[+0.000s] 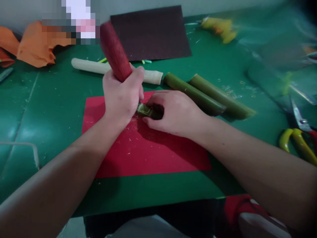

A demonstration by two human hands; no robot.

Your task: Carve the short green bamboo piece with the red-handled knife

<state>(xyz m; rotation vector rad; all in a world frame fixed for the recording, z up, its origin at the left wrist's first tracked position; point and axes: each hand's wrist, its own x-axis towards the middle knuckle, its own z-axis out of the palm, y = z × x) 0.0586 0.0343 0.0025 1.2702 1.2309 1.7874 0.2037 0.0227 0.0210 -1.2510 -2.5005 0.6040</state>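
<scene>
My left hand (pixel 121 94) is closed around the thick red wooden handle (pixel 115 53) of a tool, which stands up tilted to the left. The tool's lower end is mostly hidden under my fist, close to a short green bamboo piece (pixel 145 110). My right hand (pixel 177 110) grips that bamboo piece from the right, thumb on the near side and fingers on the far side. Both hands are over a red sheet (pixel 153 155) strewn with small shavings. Just behind them lies a pale peeled stick (pixel 91 67).
Two green bamboo lengths (pixel 195 94) lie to the right of the sheet. Yellow-and-red-handled scissors (pixel 302 132) rest at the right edge, beside clear plastic (pixel 277 62). A dark sheet (pixel 151 34), orange paper (pixel 37 46) and a yellow crumpled thing (pixel 219 28) are at the back.
</scene>
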